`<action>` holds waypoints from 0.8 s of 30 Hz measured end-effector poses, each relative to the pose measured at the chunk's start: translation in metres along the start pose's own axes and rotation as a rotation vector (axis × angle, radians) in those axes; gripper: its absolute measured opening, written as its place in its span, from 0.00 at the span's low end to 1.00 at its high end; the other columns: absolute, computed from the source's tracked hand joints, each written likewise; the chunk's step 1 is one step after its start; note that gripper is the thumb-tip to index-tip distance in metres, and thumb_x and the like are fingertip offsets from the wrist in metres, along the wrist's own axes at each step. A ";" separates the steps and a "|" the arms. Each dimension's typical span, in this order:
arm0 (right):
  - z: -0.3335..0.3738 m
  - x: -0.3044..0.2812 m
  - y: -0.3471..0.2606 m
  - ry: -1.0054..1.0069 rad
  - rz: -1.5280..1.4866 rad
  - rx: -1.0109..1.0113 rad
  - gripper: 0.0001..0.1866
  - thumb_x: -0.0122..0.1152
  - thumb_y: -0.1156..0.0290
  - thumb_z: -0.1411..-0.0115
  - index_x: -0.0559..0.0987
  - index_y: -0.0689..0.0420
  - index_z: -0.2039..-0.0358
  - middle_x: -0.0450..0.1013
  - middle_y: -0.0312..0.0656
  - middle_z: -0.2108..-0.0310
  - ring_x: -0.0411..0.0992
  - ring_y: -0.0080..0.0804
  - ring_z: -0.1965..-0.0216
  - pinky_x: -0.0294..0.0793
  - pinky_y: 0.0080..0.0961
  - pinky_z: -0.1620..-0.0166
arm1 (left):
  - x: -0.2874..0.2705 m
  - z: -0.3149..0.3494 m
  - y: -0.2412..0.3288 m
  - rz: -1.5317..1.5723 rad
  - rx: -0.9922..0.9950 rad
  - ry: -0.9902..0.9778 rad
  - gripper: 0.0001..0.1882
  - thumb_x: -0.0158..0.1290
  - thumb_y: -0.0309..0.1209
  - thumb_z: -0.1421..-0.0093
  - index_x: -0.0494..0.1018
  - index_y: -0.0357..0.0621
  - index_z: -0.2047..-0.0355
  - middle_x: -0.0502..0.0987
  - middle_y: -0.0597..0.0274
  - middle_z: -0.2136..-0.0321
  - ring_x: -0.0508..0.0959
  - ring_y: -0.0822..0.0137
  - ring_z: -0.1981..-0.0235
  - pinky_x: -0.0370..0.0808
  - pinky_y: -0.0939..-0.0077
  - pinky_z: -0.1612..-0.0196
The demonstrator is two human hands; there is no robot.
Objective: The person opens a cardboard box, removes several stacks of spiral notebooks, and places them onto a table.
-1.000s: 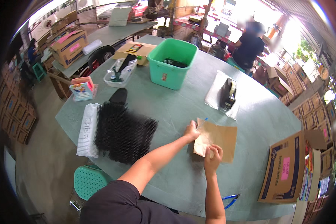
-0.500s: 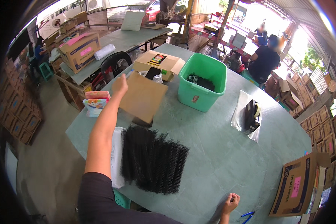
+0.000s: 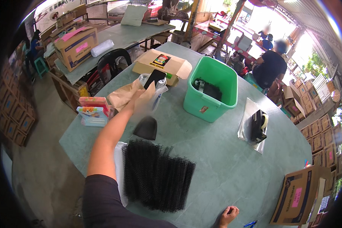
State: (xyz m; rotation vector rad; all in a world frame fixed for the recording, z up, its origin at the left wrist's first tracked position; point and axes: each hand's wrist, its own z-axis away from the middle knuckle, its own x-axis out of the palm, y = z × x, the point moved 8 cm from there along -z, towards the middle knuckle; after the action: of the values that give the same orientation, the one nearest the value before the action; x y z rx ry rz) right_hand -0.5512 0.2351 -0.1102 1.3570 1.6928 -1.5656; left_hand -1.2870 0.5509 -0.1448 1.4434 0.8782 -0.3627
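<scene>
My left arm reaches forward over the table. Its hand [image 3: 138, 95] is closed on a brown paper sheet [image 3: 121, 93], which bends up on both sides of it; the fingertips are hidden. Close to the paper are a clear plastic bag [image 3: 159, 93] and a black phone-like slab [image 3: 155, 77]. A dark piece with a rounded edge [image 3: 146, 128] lies below the paper. Nearer me, a pile of black spiral binding coils [image 3: 157, 176] partly covers a white packet [image 3: 119, 167]. My right hand [image 3: 228, 215] rests at the near edge, fingers curled, holding nothing visible, beside blue-handled pliers [image 3: 250, 224].
A green tub [image 3: 207, 108] with black contents stands at the far middle, beside an opened carton [image 3: 174, 65]. Colourful packs [image 3: 93, 114] sit at the left edge. A tape dispenser [image 3: 259, 127] rests on plastic sleeves at right. A cardboard box [image 3: 298, 195] stands near right.
The brown sheet, flat and tilted before, is now bent around my left hand, which has moved right. More of the dark rounded piece shows. My right hand stays near the table edge.
</scene>
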 end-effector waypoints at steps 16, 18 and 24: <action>0.000 0.002 0.004 0.105 -0.153 -0.049 0.03 0.52 0.77 0.52 0.68 0.61 0.76 0.64 0.44 0.67 0.62 0.39 0.63 0.62 0.31 0.58 | -0.113 0.023 0.108 -0.158 -0.276 0.085 0.10 0.49 0.25 0.49 0.71 0.27 0.70 0.76 0.42 0.76 0.79 0.49 0.74 0.77 0.61 0.76; 0.001 0.001 0.003 0.116 -0.137 -0.054 0.03 0.52 0.77 0.52 0.68 0.61 0.76 0.64 0.44 0.67 0.62 0.39 0.63 0.62 0.31 0.58 | -0.119 0.033 0.096 0.148 -0.372 0.272 0.12 0.47 0.26 0.45 0.68 0.22 0.73 0.75 0.40 0.79 0.77 0.53 0.87 0.73 0.64 0.91; -0.001 0.004 0.002 0.114 -0.117 -0.074 0.03 0.52 0.76 0.52 0.69 0.60 0.77 0.64 0.45 0.68 0.62 0.40 0.62 0.62 0.32 0.58 | -0.058 0.045 -0.012 0.106 -0.596 0.189 0.11 0.52 0.24 0.52 0.72 0.27 0.70 0.76 0.42 0.75 0.79 0.52 0.76 0.77 0.60 0.77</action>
State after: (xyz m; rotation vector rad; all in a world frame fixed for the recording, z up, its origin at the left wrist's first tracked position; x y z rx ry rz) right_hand -0.5503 0.2371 -0.1143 1.3545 1.9104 -1.4972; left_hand -1.3195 0.4905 -0.1167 0.9704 0.9548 0.1177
